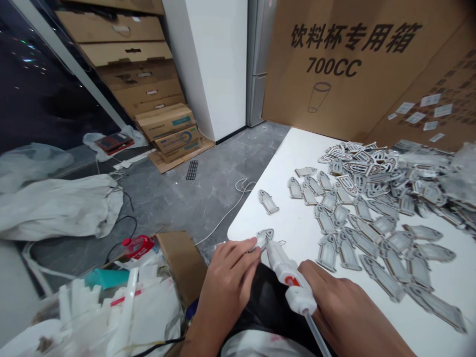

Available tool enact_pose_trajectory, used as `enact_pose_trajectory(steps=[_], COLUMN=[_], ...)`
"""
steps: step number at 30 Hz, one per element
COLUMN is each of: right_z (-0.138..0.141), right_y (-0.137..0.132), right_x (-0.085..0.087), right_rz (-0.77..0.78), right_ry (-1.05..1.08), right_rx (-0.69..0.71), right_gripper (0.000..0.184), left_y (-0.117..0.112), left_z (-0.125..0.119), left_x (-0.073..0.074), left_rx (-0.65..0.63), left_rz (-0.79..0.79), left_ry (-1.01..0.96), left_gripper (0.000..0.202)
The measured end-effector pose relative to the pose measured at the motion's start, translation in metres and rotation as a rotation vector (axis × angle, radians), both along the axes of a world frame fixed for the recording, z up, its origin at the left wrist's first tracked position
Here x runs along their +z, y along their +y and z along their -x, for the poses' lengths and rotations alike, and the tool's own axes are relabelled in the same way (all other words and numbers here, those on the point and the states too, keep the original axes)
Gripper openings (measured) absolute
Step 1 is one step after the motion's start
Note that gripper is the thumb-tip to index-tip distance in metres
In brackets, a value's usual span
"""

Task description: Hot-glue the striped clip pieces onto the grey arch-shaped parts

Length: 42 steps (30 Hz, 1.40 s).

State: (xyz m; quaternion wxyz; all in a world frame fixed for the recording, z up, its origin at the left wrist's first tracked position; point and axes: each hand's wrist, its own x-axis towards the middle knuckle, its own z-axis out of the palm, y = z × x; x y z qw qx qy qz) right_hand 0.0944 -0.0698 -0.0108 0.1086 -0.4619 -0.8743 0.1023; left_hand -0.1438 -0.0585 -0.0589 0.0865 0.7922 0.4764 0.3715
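Observation:
My left hand (232, 267) is closed on a small grey arch-shaped piece (265, 238) at the near edge of the white table. In my right hand (334, 292) is a white hot glue gun (292, 277) with an orange-red part on its side. A clear glue stick (316, 333) juts from its back end. The gun's nozzle points at the piece, very near or touching it; I cannot tell which. One similar piece (268, 202) lies apart, just beyond. Many more arch-shaped pieces (345, 250) are spread to the right.
A heaped pile of pieces (366, 161) covers the back of the white table (286, 158). A large cardboard box (342, 94) stands behind it. At lower left is an open carton (184, 258) full of scraps. A white cable (223, 218) runs across the floor.

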Motion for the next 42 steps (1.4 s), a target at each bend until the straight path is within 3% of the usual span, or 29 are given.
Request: enact_pose_trajectory(steps=[25,34,38,42], right_z=[-0.001,-0.003,-0.019,-0.038], right_y=[-0.004,-0.008,-0.006,-0.005], right_x=[-0.006,-0.008,-0.013,-0.021], right_rz=[0.157,0.140,0.006,-0.218], right_ry=[-0.027,0.024,0.133,0.220], right_rx=[-0.070,-0.091,-0.296,-0.609], right_gripper=[0.021,0.019,0.014,0.029], left_y=[0.002,0.000,0.001,0.001], left_z=[0.000,0.000,0.000,0.000], left_x=[0.000,0.002,0.004,0.004], left_rx=[0.004,0.001,-0.004,-0.010], left_rz=[0.004,0.021,0.025,0.029], left_ry=[0.003,0.004,0.017,0.014], left_gripper=[0.026,0.027,0.027,0.028])
